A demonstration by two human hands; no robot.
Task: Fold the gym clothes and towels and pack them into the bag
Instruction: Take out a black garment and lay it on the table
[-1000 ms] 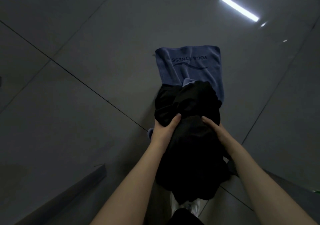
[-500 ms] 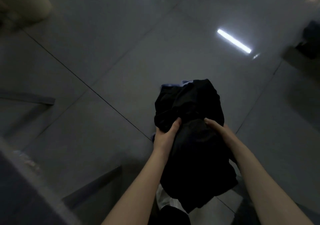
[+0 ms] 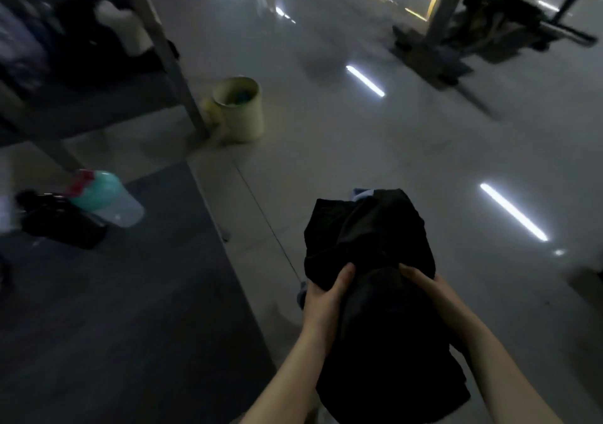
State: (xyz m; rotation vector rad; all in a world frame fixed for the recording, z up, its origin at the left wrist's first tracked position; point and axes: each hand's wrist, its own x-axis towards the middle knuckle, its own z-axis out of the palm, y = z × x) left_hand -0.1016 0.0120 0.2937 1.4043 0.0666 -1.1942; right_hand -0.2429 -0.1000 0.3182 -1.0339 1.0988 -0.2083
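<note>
Gripping a crumpled bundle of black fabric gym clothes (image 3: 368,237), the left hand (image 3: 324,293) and the right hand (image 3: 430,296) each curl round one flank of it, thumbs on top, and hold it above the pale tiled floor (image 3: 359,149). The bundle's long axis runs near to far, straight out from the forearms, and a sliver of blue towel (image 3: 361,192) peeks from its far end. Nothing in it looks folded yet. What seems to be the bag, a low black soft shape (image 3: 62,224), lies well apart to the left on the dark grey floor mat (image 3: 130,293), just beside a teal and clear plastic bottle (image 3: 104,198). The left hand is nearer to it, so I judge the load must swing leftward over the mat's edge.
</note>
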